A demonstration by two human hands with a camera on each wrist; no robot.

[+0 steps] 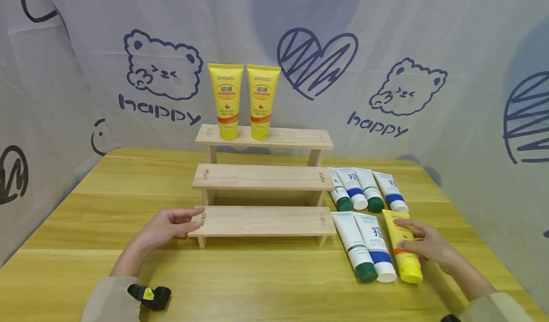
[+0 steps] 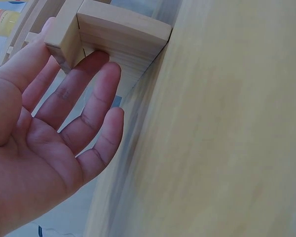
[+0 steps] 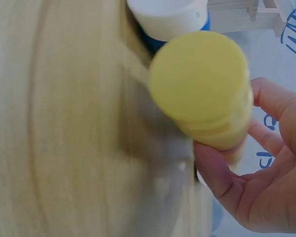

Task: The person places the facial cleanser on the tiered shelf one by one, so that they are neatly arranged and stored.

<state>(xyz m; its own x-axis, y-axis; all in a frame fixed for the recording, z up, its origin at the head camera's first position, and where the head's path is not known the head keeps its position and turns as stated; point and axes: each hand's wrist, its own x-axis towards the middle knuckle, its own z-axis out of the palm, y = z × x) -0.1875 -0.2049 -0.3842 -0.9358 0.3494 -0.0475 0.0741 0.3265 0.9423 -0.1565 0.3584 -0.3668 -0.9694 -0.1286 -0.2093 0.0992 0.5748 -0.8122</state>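
My left hand (image 1: 165, 226) is at the left end of a three-step wooden display stand (image 1: 266, 221), pinching the end of its lowest step. In the left wrist view the thumb and a finger meet the step's corner, while the other fingers are loosely bent beneath. On the right, my right hand (image 1: 435, 248) grips a yellow tube (image 1: 406, 262) from its right side, thumb and fingers around its body. Its round yellow cap (image 3: 200, 79) faces the right wrist camera. Beside it lie a white tube with a blue band (image 1: 374, 241) and a white tube with a green cap (image 1: 351, 241).
Two yellow tubes (image 1: 227, 100) stand upright, cap down, on the stand's top step. Behind the front tubes, several more white tubes (image 1: 366, 184) lie in a row against the stand's right side. A printed cloth (image 1: 240, 17) hangs behind the wooden table (image 1: 240, 288).
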